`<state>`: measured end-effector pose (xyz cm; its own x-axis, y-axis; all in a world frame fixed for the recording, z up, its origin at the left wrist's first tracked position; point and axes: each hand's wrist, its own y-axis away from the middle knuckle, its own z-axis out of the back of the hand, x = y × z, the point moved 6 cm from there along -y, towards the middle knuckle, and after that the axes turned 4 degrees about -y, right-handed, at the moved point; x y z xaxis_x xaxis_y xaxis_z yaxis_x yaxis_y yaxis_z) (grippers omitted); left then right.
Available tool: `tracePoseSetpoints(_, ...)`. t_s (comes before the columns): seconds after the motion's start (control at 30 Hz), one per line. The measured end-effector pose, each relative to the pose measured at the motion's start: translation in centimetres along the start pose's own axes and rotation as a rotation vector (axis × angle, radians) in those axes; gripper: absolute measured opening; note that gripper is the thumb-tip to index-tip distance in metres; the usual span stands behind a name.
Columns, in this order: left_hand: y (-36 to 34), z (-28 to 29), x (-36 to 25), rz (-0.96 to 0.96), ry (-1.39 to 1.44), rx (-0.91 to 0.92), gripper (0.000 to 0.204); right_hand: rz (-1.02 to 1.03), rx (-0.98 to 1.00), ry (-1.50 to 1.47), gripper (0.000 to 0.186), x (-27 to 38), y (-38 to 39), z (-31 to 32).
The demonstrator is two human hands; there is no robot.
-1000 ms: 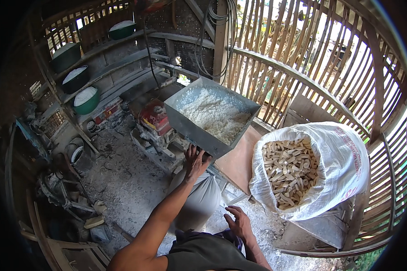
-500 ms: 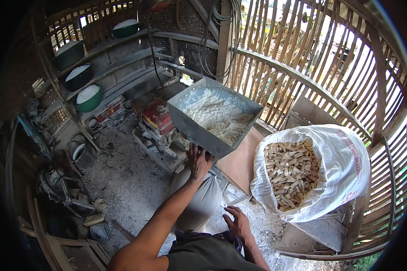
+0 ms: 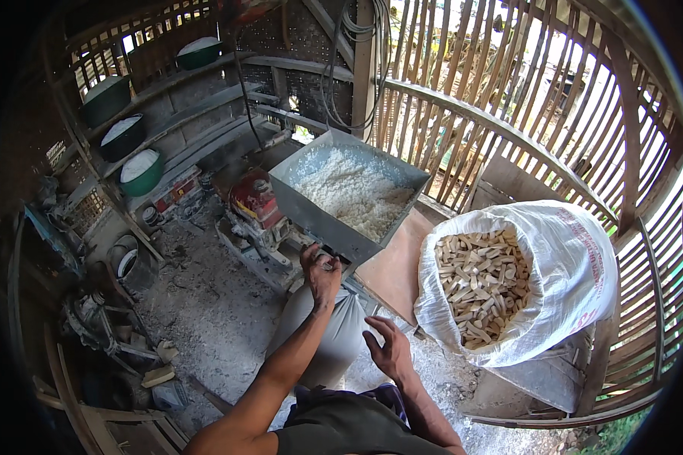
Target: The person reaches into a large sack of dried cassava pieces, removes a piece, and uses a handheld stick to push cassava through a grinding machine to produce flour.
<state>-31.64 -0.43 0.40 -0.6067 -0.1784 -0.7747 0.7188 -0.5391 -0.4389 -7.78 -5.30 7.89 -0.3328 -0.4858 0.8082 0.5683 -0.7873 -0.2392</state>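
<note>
My left hand (image 3: 321,278) is turned up with its fingers curled, just below the near edge of the metal hopper (image 3: 311,220). A small pale patch shows in its palm; what it is I cannot make out. Coarse white grain-like material (image 3: 349,186) lies heaped in the hopper. Under my left hand hangs or stands a full, pale cloth sack (image 3: 334,330), its mouth up by the machine. My right hand (image 3: 388,349) is open in the air to the right of that sack, fingers apart and holding nothing.
A red engine-like machine (image 3: 258,199) sits left of the hopper. To the right, a large white woven sack (image 3: 561,280) stands open, full of pale dried chunks (image 3: 482,284). Green basins (image 3: 141,173) of white powder line the left shelves. A slatted wall (image 3: 501,114) closes the right side.
My left hand has turned palm up and its fingers have curled, staying close under the hopper. My right hand has risen slightly toward the pale sack. The view has shifted a little.
</note>
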Motion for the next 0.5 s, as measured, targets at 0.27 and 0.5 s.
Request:
tracePoseSetpoints(0.27,9.1,2.5,2.5,-0.397,0.335,0.252,0.047,0.236,-0.061,-0.157,0.034,4.3,-2.8,-2.3)
tracePoseSetpoints(0.5,11.2,7.8,-6.6,-0.248,0.201,0.789,0.06,0.261,0.041,-0.194,0.039,0.0,-1.1,-4.4)
